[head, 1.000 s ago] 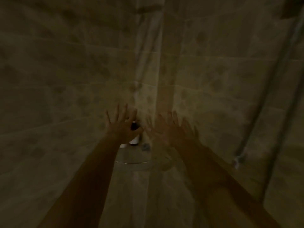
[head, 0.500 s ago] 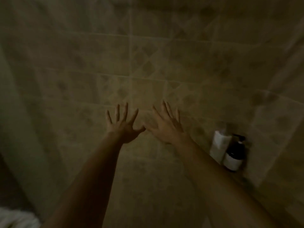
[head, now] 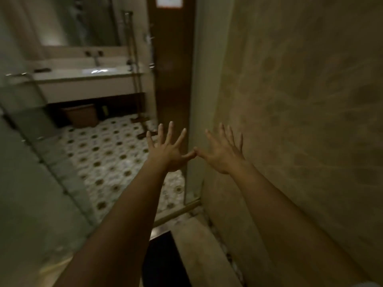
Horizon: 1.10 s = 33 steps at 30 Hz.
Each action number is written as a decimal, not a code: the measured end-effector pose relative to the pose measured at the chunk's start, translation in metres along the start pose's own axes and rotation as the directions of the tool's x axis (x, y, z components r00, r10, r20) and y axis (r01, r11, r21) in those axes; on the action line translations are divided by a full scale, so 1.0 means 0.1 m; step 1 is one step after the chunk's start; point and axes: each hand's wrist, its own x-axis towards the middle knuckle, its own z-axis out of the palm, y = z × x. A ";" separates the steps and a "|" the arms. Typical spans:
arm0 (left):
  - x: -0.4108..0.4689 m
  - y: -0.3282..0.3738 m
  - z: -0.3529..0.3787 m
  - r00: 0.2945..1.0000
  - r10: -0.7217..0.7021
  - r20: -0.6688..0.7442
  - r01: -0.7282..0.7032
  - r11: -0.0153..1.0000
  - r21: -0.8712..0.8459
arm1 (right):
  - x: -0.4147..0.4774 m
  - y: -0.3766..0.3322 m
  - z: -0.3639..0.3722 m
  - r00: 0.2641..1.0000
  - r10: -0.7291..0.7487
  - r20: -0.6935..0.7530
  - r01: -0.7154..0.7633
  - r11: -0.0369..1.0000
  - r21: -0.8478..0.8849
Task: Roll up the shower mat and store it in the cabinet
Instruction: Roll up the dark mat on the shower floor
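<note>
My left hand (head: 169, 151) and my right hand (head: 222, 153) are stretched out in front of me, fingers spread, thumbs nearly touching, holding nothing. A dark mat-like patch (head: 163, 259) lies on the shower floor below my arms, partly hidden by my left forearm. Under the white vanity counter (head: 83, 79) at the upper left is a dark open cabinet space (head: 116, 106).
A tiled shower wall (head: 300, 121) fills the right side. A glass shower panel (head: 31, 183) stands at the left. The patterned bathroom floor (head: 107, 154) lies ahead past a metal threshold strip (head: 178, 212). A brown bin (head: 80, 116) sits under the vanity, and a wooden door (head: 172, 69) stands ahead.
The view has swung from the dim tiled shower wall with bottles to the shower opening and bathroom. Both hands stay outstretched and spread, holding nothing.
</note>
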 end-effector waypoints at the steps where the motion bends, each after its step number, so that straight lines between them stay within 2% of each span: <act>1: -0.09 -0.40 0.08 0.997 -0.071 0.007 0.071 0.997 0.012 | 0.12 -0.32 0.21 0.996 -0.062 0.056 0.060 0.997 0.037; 4: -0.31 -1.10 0.20 0.980 -0.192 0.040 0.193 0.981 -0.006 | 0.32 -0.86 0.62 0.978 -0.163 0.130 0.154 0.986 0.070; 7: -0.60 -2.00 0.49 0.937 -0.334 0.099 0.334 0.942 0.014 | 0.41 -1.60 1.25 0.919 -0.292 0.266 0.271 0.956 0.115; 9: -0.70 -2.36 0.75 0.919 -0.376 0.117 0.378 0.926 -0.001 | 0.40 -1.80 1.58 0.902 -0.309 0.302 0.284 0.951 0.126; 15: -0.81 -2.90 1.64 0.841 -0.444 0.309 0.483 0.874 -0.058 | 0.44 -1.96 2.48 0.826 -0.314 0.469 0.291 0.949 0.122; 18: -0.83 -2.95 2.23 0.818 -0.455 0.352 0.509 0.858 -0.071 | 0.48 -1.88 3.06 0.782 -0.307 0.543 0.319 0.945 0.074; 23: -1.03 -3.03 3.50 0.765 -0.499 0.406 0.560 0.828 -0.038 | 0.48 -1.69 4.33 0.694 -0.312 0.649 0.365 0.929 0.057; 28: -1.24 -3.16 5.14 0.680 -0.553 0.481 0.637 0.771 -0.014 | 0.30 -1.30 6.06 0.611 -0.302 0.731 0.320 0.940 0.121; 30: -1.31 -3.22 5.92 0.643 -0.556 0.526 0.670 0.741 -0.036 | 0.19 -1.13 6.83 0.566 -0.303 0.767 0.343 0.932 0.115; 33: -1.39 -3.37 6.86 0.623 -0.543 0.563 0.667 0.745 -0.020 | 0.13 -0.95 7.79 0.530 -0.313 0.788 0.382 0.918 0.107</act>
